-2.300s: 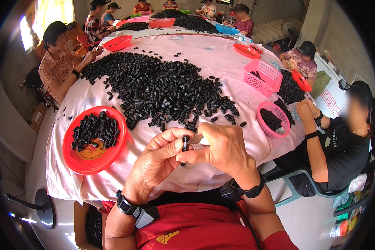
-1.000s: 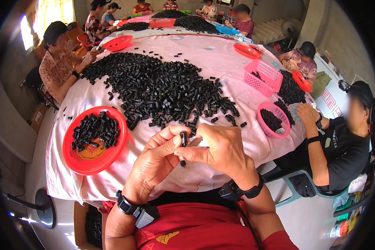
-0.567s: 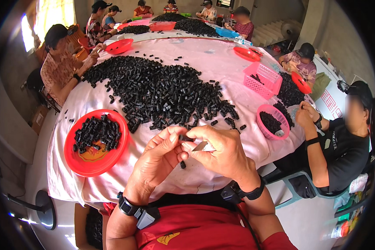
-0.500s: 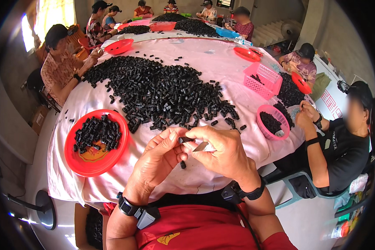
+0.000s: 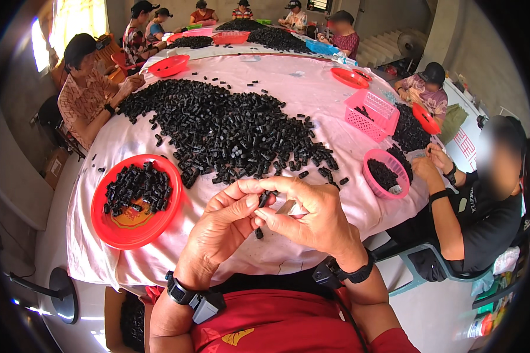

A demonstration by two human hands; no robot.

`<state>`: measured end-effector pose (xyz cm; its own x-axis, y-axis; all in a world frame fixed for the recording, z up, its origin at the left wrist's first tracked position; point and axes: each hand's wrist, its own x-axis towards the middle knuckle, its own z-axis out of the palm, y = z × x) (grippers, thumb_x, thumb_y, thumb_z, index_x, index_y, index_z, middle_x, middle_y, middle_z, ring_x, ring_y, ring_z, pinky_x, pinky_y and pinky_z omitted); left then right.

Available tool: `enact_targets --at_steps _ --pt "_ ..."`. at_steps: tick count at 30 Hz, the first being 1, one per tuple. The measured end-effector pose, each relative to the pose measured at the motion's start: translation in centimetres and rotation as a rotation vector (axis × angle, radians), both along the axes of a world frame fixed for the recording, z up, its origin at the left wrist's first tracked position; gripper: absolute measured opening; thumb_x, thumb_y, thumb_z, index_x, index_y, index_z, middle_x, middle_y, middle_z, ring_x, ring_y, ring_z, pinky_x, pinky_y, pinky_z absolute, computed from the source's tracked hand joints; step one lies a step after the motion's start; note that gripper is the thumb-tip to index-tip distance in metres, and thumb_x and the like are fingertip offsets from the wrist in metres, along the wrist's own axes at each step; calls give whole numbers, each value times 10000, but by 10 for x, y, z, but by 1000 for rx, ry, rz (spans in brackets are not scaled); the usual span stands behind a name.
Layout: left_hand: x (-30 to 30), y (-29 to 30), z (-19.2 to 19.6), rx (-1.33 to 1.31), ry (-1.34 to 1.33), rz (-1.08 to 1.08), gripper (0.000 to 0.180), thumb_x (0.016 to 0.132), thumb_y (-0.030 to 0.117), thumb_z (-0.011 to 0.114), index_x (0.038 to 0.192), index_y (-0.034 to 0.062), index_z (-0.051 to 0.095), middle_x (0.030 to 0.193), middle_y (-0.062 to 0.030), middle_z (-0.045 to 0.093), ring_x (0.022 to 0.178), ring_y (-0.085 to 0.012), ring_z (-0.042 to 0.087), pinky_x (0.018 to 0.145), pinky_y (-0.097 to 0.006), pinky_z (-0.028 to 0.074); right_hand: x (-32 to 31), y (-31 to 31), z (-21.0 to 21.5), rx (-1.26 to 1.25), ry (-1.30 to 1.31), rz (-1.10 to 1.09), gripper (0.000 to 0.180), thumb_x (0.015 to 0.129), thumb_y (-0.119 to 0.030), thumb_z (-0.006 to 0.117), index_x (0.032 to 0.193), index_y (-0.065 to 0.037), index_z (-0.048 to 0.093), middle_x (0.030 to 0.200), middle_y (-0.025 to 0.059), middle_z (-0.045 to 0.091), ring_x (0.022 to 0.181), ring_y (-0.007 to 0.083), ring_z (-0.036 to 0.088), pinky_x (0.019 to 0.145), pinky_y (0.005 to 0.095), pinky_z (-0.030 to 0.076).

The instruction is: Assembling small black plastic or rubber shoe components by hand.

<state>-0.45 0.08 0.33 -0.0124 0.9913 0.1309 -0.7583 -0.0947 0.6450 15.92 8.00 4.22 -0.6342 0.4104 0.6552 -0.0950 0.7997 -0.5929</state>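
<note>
Close together over the near table edge, my left hand [image 5: 227,220] and my right hand [image 5: 318,217] meet at the fingertips. A small black cylindrical piece [image 5: 265,199] is pinched in my left fingers, partly covered by my right ones. My right hand is closed round a small knife with a flat metal blade [image 5: 286,207]; its handle is hidden in the palm. Just beneath the fingers lies another black piece [image 5: 258,233]. Beyond my hands spreads a large heap of the same black pieces [image 5: 229,129]. Left of my left hand sits a red plate [image 5: 109,229] partly filled with them.
A pink tablecloth [image 5: 312,76] covers the table. To the right stand a round pink basket [image 5: 368,176] holding black pieces and a rectangular pink basket [image 5: 359,122]. A co-worker in black [image 5: 483,212] sits close on my right; several others sit round the table.
The black piece has turned between my fingers, from lying sideways to tilted, and my right fingertips now cover more of it. The co-worker at right has shifted slightly.
</note>
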Motion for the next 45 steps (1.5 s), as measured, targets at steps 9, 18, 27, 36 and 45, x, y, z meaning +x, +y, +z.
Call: enact_targets --at_steps 9,18,27,36,45 --pt "-2 -4 3 -35 -6 -77 256 945 113 607 1183 20 616 1025 -37 668 879 -118 630 768 -262 514 3 -2 -1 22 -32 -28 384 760 -148 775 1106 -57 636 939 114 712 676 191 698 558 303 545" --pt "0 -5 5 -38 -30 -89 249 939 95 612 1180 32 610 1017 -29 648 919 -127 614 838 -259 503 2 3 0 284 -130 -256 489 718 -484 804 814 -61 579 645 78 656 527 241 644 465 330 477" --pt "-2 -5 3 -3 -10 -108 240 943 90 604 1178 42 618 1077 -41 657 952 -136 627 863 -278 517 1 7 -4 342 -161 -290 546 722 -570 760 774 -57 579 576 92 606 493 243 622 447 345 459" --pt "-1 -5 6 -1 31 -100 222 944 95 605 1161 53 629 1066 -39 663 951 -130 629 877 -281 512 2 7 -3 379 -188 -310 541 731 -569 751 777 -58 582 568 92 601 502 243 628 448 348 464" --pt "1 -5 5 -6 34 -86 223 946 100 603 1163 56 627 1074 -51 667 949 -130 630 869 -279 513 2 8 -4 394 -225 -298 526 778 -576 706 725 -68 577 547 82 580 486 245 615 438 355 456"
